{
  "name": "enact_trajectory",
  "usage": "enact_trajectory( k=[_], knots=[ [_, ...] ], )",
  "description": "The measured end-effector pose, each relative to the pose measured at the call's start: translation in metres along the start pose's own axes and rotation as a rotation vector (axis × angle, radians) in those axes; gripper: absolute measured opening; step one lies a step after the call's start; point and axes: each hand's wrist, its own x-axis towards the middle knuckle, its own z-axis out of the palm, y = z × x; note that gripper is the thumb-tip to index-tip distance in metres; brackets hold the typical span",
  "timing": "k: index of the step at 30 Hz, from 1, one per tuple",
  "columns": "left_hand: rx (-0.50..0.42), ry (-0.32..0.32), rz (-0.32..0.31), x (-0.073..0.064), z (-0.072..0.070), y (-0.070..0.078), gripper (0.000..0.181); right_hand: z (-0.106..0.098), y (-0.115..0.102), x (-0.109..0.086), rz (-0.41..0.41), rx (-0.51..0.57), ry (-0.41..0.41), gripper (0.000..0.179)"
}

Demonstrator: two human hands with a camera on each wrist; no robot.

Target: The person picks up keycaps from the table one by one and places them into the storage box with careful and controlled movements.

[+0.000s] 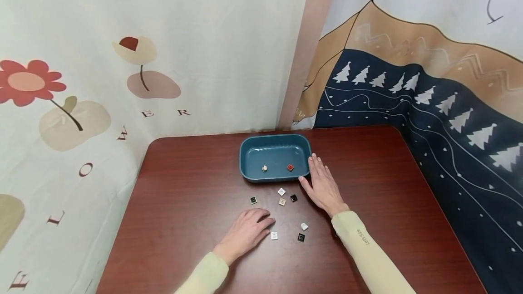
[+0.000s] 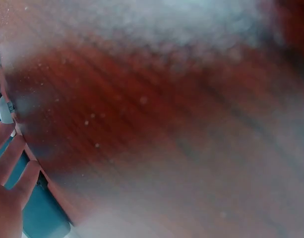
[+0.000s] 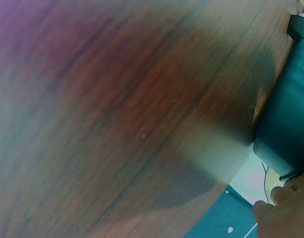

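My right hand [image 1: 323, 187] lies along the right end of a blue-green rectangular tray [image 1: 275, 179], fingers straight and touching its rim. In the tray are a cream keycap [image 1: 264, 168] and a red keycap [image 1: 290, 167]. Lower down, my left hand [image 1: 247, 230] hovers low over the table with loosely bent fingers, nothing gripped. Right by its fingertips is a white keycap [image 1: 274, 236]. In the left wrist view, three fingers [image 2: 10, 158] spread in front of the tray. A black keycap [image 3: 297, 28] stands beside the tray wall in the right wrist view.
Between the hands lie a white keycap [image 1: 281, 192], a beige one [image 1: 282, 202] and black ones [image 1: 293, 198]. Further keycaps, one white [image 1: 304, 226] and one black [image 1: 301, 237], lie nearer the front. Curtains [image 1: 229, 58] border the brown table [image 1: 184, 185].
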Motion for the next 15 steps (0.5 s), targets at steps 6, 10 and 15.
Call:
enact_trajectory(
  k=[6, 10, 15],
  knots=[
    [-0.023, 0.017, -0.003, -0.0019, 0.0006, -0.0010, 0.018, -0.0002, -0.0016, 0.0007, -0.003, -0.003, 0.007, 0.081],
    [-0.057, 0.014, 0.001, -0.0015, -0.0014, -0.0007, 0.014, -0.0004, -0.0023, 0.0002, -0.008, 0.001, 0.013, 0.081],
    [-0.070, 0.017, 0.001, -0.0014, -0.0026, 0.0002, 0.016, 0.0004, -0.0007, -0.0005, -0.003, -0.002, 0.009, 0.081]
  ],
)
